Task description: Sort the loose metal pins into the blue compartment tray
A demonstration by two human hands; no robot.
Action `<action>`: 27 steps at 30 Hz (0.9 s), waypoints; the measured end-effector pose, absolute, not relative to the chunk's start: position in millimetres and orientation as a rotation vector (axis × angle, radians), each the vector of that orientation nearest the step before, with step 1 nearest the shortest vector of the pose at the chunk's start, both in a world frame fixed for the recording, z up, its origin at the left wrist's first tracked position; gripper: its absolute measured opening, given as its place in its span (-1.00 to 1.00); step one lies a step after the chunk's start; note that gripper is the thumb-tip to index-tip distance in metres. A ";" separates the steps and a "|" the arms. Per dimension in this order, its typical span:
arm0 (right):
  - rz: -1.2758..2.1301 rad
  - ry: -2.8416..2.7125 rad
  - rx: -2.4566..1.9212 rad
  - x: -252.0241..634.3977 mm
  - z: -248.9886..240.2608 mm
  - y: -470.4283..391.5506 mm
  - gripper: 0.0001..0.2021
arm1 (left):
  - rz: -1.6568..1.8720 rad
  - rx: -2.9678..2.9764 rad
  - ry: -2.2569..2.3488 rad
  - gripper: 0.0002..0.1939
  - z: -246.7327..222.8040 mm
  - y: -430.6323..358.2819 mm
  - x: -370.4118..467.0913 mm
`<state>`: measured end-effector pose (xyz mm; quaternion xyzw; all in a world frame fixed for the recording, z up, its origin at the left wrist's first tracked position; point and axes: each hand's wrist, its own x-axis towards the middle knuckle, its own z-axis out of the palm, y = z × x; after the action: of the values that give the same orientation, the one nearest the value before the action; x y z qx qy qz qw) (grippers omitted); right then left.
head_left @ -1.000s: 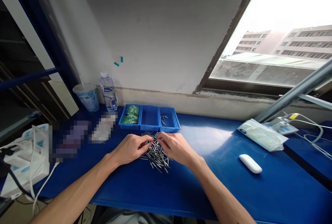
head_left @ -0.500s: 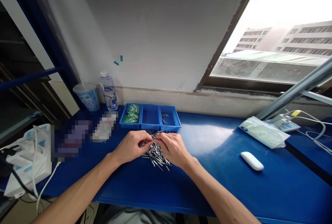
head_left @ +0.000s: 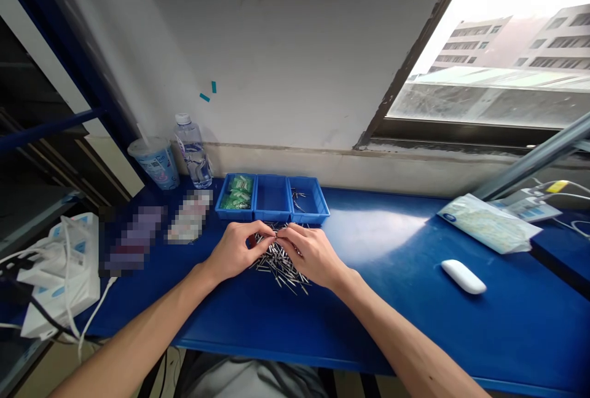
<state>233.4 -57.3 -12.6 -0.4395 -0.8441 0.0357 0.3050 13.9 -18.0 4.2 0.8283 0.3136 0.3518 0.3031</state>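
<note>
My left hand [head_left: 237, 248] and my right hand [head_left: 314, 254] meet fingertip to fingertip over a pile of thin metal pins [head_left: 281, 268] on the blue table. Thumb and index finger are pinched together on each hand. Whatever sits between the fingertips is too small to make out. Just behind the hands stands a row of three joined blue bins. Small green packets [head_left: 239, 192] fill the left bin, the middle bin [head_left: 273, 195] shows its bare floor, and a few metal pins [head_left: 298, 194] lie in the right bin [head_left: 318, 196].
A lidded cup [head_left: 157, 163] and a water bottle [head_left: 193, 155] stand at the back left. Power strips with cables [head_left: 64, 281] lie at far left. To the right are a white mouse-shaped object [head_left: 463, 276] and a soft packet [head_left: 489, 225]. Blurred items lie left of the bins.
The camera view has shifted slightly, so the scene sits a little higher. Both hands stay pinched together over the pile, with only small finger movements.
</note>
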 end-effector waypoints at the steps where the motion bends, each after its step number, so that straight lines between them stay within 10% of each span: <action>1: 0.088 -2.225 -1.164 233.5 -12.6 -57.4 -0.71 | 0.914 2.183 0.839 -0.87 4.4 -17.4 14.0; 27: -0.071 -2.194 -1.105 234.2 -7.2 -59.8 -0.69 | 0.652 2.224 0.769 -0.76 7.4 -21.6 13.4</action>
<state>234.2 -59.8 -7.2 -0.4236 -0.8410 -0.0272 0.3355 13.4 -21.6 7.4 0.8556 0.2959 0.2509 0.3427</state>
